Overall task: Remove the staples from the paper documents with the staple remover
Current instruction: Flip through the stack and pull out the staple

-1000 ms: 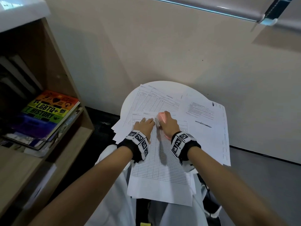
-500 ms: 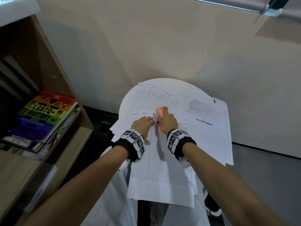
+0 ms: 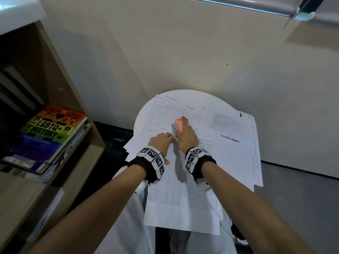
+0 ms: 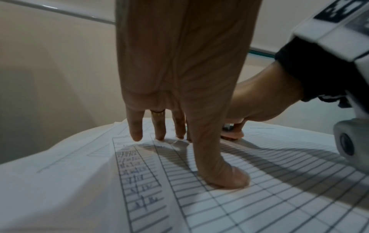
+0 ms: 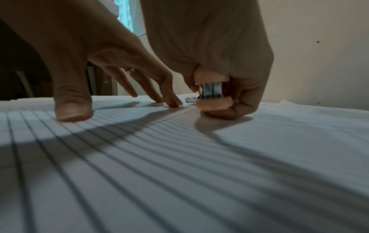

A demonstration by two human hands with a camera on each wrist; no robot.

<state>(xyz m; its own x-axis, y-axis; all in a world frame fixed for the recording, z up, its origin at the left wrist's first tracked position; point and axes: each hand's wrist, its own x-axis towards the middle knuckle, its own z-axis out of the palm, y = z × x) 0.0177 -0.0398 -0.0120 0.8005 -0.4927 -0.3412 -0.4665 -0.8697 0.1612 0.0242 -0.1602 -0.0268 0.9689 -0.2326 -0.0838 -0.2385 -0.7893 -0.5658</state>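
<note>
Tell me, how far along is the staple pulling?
In hand: the right hand grips the pink staple remover at the top of the lined sheet, while the left hand presses that sheet flat. Whether any staple is out cannot be told. Other papers lie spread on the round table, seemingly waiting.

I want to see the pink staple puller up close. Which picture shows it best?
The right wrist view: the staple remover fills the right hand, pink grips and metal middle both showing. The head view shows only its pink top. The left wrist view shows a small part behind the left hand's thumb.
</note>
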